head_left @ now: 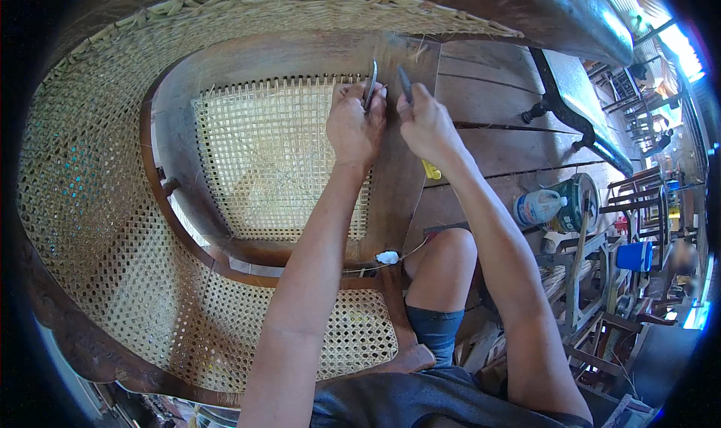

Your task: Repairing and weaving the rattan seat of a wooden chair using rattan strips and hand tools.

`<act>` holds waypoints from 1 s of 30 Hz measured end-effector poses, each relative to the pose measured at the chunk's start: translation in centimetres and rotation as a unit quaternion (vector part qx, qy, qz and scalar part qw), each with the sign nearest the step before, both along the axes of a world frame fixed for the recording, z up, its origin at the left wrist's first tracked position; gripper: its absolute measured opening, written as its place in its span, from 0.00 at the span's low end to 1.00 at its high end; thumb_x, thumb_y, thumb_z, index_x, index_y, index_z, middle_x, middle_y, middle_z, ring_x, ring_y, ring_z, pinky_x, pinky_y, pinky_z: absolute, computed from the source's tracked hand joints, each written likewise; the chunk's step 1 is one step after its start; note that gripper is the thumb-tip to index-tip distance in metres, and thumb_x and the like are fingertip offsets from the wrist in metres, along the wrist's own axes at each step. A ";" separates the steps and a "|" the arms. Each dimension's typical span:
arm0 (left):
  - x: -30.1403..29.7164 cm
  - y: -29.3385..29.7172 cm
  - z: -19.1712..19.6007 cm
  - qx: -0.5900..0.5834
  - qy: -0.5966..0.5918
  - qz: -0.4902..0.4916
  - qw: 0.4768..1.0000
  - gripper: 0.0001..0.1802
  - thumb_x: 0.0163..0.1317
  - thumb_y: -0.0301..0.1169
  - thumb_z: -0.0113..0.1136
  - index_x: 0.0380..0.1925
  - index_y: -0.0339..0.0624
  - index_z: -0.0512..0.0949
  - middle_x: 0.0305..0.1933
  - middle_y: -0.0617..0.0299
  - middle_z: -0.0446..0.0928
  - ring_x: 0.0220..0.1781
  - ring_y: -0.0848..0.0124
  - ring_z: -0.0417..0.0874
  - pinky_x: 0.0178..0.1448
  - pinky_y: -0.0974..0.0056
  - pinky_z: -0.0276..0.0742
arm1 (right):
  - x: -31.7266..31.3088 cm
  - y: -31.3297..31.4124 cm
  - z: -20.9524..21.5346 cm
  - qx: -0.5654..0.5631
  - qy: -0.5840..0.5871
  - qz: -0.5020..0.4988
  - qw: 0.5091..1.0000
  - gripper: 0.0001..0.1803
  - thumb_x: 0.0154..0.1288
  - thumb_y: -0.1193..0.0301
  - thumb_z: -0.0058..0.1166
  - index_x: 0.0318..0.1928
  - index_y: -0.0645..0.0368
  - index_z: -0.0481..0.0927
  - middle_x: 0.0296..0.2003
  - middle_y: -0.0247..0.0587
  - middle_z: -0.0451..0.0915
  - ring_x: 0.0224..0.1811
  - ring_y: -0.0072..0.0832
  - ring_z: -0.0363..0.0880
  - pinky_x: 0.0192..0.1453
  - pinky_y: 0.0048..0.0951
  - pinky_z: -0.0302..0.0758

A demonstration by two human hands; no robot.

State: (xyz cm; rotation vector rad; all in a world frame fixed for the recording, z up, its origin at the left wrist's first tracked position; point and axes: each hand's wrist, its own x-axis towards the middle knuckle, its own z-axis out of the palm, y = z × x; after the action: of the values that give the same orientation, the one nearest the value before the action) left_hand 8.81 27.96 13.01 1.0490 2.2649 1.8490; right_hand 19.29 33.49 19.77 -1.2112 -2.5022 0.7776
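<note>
The left hand is curled tight around a thin shiny tool; the right hand is curled around a dark-bladed tool, its tip pointing up; the woven cane panel sits in a brown wood frame, with the left hand at the panel's top right corner.

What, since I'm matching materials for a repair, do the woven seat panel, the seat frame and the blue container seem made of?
Woven seat panel: likely natural cane, seemingly unvarnished; pale, straw-coloured strands. Seat frame: wood, worn and mostly dull; brown surface with streaky grain. Blue container: probably smooth plastic; even, solid colour.
</note>
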 end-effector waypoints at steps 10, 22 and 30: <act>-0.6 -0.7 0.0 -0.005 -0.021 -0.030 0.999 0.11 0.58 0.36 0.63 0.36 0.42 0.84 0.34 0.49 0.77 0.36 0.53 0.82 0.42 0.55 0.77 | -0.2 -1.1 -2.5 0.020 0.191 0.096 0.977 0.28 0.60 0.79 0.46 0.63 0.54 0.71 0.42 0.63 0.80 0.48 0.55 0.80 0.51 0.43 0.78; -0.5 0.6 0.9 0.034 -0.075 0.040 0.996 0.08 0.53 0.32 0.68 0.31 0.41 0.84 0.22 0.62 0.79 0.22 0.73 0.76 0.30 0.65 0.72 | 0.6 -1.7 -2.3 -0.014 0.203 0.000 0.979 0.22 0.63 0.76 0.50 0.59 0.59 0.71 0.37 0.61 0.80 0.39 0.56 0.80 0.44 0.43 0.78; -1.5 -1.9 2.6 -0.147 -0.128 -0.043 0.980 0.17 0.50 0.41 0.72 0.24 0.38 0.81 0.22 0.62 0.81 0.24 0.75 0.79 0.31 0.67 0.73 | 12.2 -7.1 -1.8 -0.339 0.280 -0.086 0.894 0.15 0.69 0.74 0.52 0.54 0.64 0.74 0.26 0.28 0.72 0.24 0.15 0.72 0.26 0.21 0.72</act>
State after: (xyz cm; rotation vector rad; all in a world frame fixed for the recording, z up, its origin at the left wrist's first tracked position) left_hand 7.35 26.02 15.61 0.7986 2.2112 1.4611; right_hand 31.53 26.41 17.98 -1.1362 -1.6622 1.7442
